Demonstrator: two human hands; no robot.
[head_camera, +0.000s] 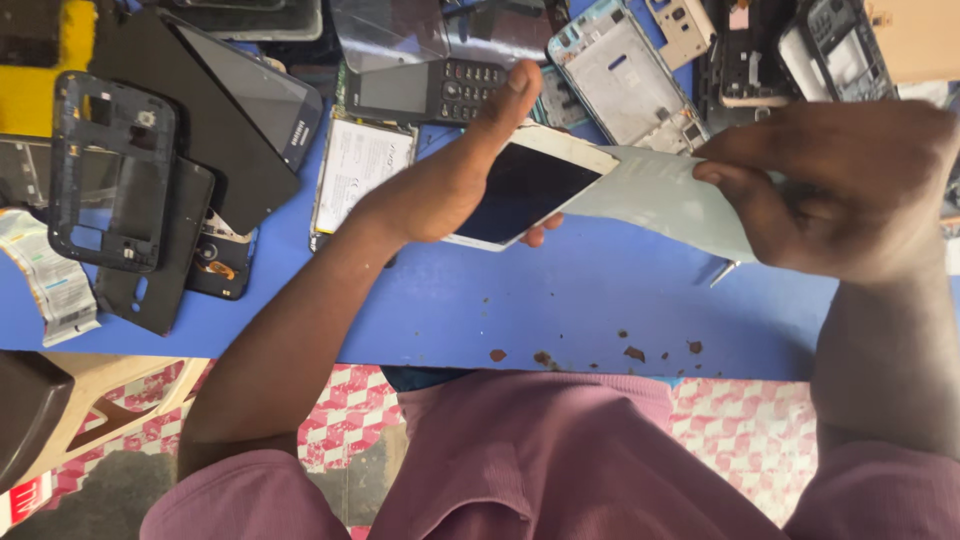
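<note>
My left hand (450, 175) grips a white smartphone (530, 185) with a dark screen, thumb stretched up along its top edge, above the blue table (560, 300). My right hand (840, 185) pinches a thin pale green film (670, 195) that runs from the phone's right end toward that hand. Phone and film are lifted off the table.
Phone parts lie across the back of the table: a black frame (110, 170), a dark back cover (150, 255), a black smartphone (260, 95), a battery (360, 165), a keypad phone (430, 88), a pale mid-frame (625, 75). A small metal tool (725, 272) lies under the film. Brown crumbs (630, 352) dot the front edge.
</note>
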